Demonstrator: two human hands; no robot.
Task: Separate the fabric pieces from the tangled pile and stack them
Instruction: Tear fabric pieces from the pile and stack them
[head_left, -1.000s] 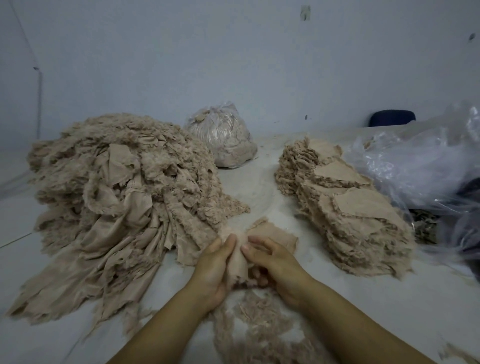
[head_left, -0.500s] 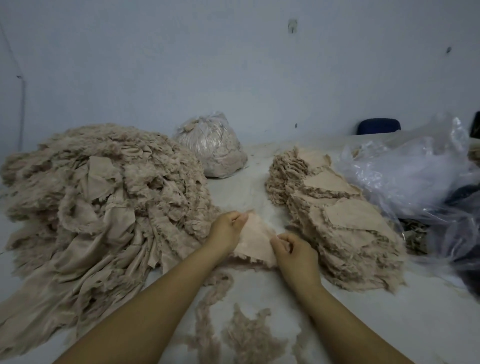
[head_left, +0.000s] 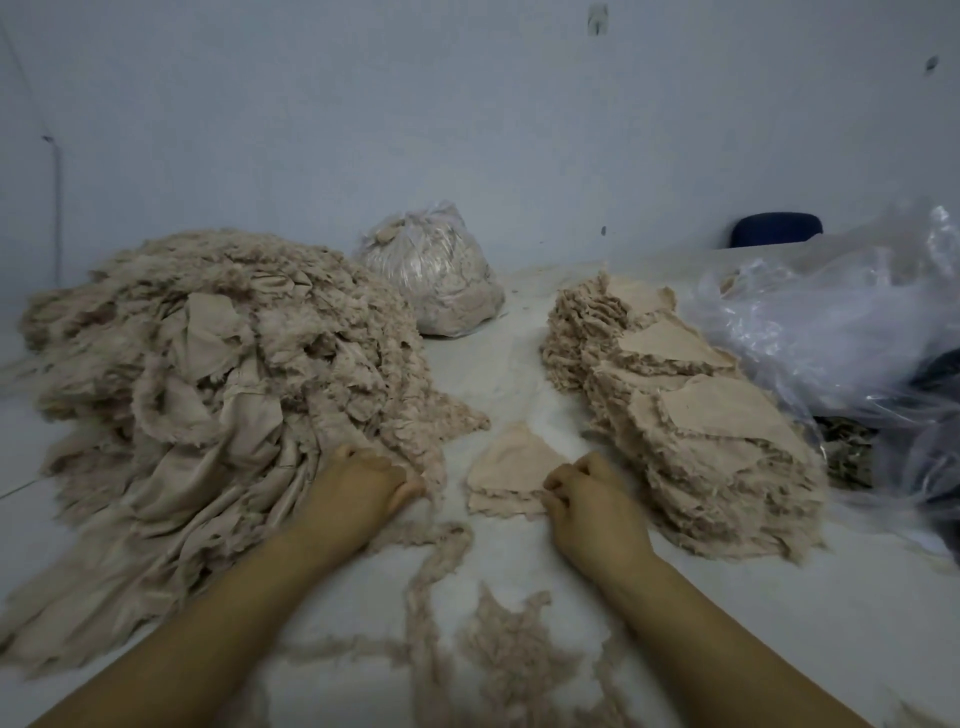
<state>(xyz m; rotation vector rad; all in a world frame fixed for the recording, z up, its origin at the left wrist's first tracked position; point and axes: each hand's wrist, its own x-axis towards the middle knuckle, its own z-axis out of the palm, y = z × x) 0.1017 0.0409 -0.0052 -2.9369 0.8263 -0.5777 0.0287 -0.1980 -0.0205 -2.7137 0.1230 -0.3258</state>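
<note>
A big tangled pile (head_left: 208, 384) of beige frayed fabric fills the left of the white table. Stacked beige pieces (head_left: 691, 415) lie in overlapping stacks on the right. Between them a small stack of triangular pieces (head_left: 511, 467) lies flat. My left hand (head_left: 363, 480) is curled at the pile's near edge, its fingertips pinching the frayed fabric there. My right hand (head_left: 587, 493) is curled at the small stack's right corner and pinches its edge.
A filled clear bag (head_left: 436, 275) stands at the back centre. Crumpled clear plastic sheeting (head_left: 831, 322) covers the right side, with a dark blue chair back (head_left: 776, 228) behind it. Loose frayed threads (head_left: 498, 644) lie on the table (head_left: 779, 613) between my forearms.
The triangular piece that both hands held now lies flat on the table. My left hand moved left to the tangled pile's edge; my right hand stays at the piece's corner.
</note>
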